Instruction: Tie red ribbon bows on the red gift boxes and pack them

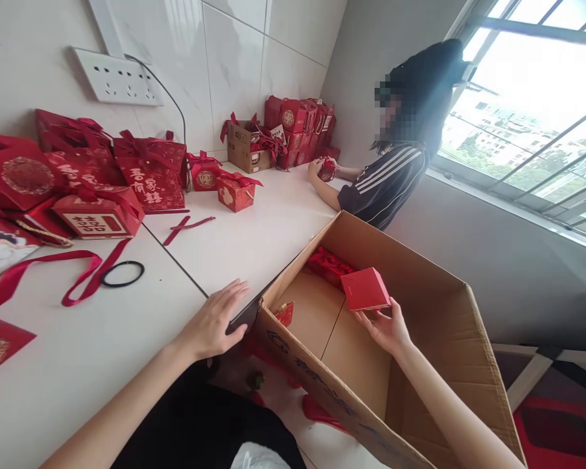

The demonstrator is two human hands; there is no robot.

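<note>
My right hand (385, 327) grips a small red gift box (366, 290) by its lower edge, inside the large open cardboard carton (430, 260). Deeper in the carton, several red ribboned boxes (328, 266) lie along the far corner, and one small red box (286, 314) sits by the near left wall. My left hand (219, 319) rests at the white table's edge with its fingers stretched out, holding nothing. It is close to the carton's left corner but apart from it.
Red gift boxes and bags (88, 169) crowd the table's left side, near a loose ribbon (85, 254) and a black hair tie (122, 273). A small carton (247, 146) and stacked red boxes (297, 127) stand at the back. Another person (390, 176) handles a red box (327, 169) there.
</note>
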